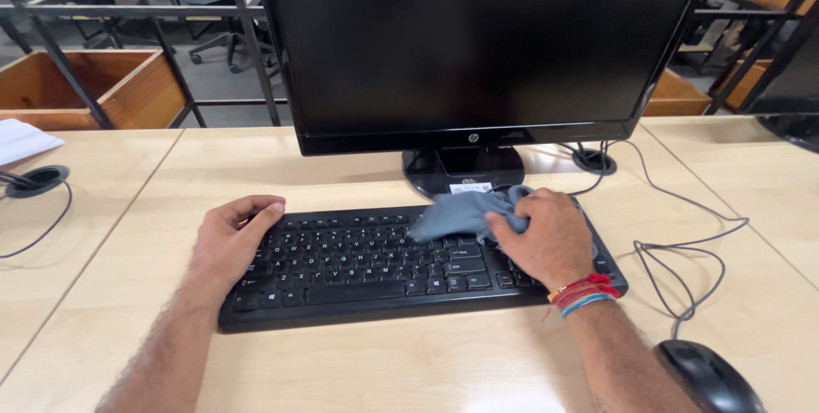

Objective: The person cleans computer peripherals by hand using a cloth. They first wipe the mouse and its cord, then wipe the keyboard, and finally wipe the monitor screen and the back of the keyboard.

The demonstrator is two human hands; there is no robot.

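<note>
Black keyboard lying flat on pale wooden desk, square to the front edge, directly before the stand of a dark, switched-off monitor.

Left hand resting on the keyboard's left end, fingers curled loosely together over the edge, thumb towards the keys, holding nothing. Placement judged as a brace, keeping the board from sliding under pressure from the other side.

Right hand closed on a grey cloth, fingers bunched over its right part and pinching it against the keys. Cloth crumpled, not folded, its free part spread leftwards across the upper key rows near the centre-right of the board. Grip judged suited to pressing the fabric down between the key tops. Coloured thread bands at the right wrist, clear of the keys.

Black mouse lying at the lower right, well apart from the keyboard, with its cable looped loosely over the desk towards a round cable port beside the monitor stand. Slack in the cable judged to leave room for shifting the items.

White paper at the far left edge. Wooden crates and metal frames beyond the desk.
</note>
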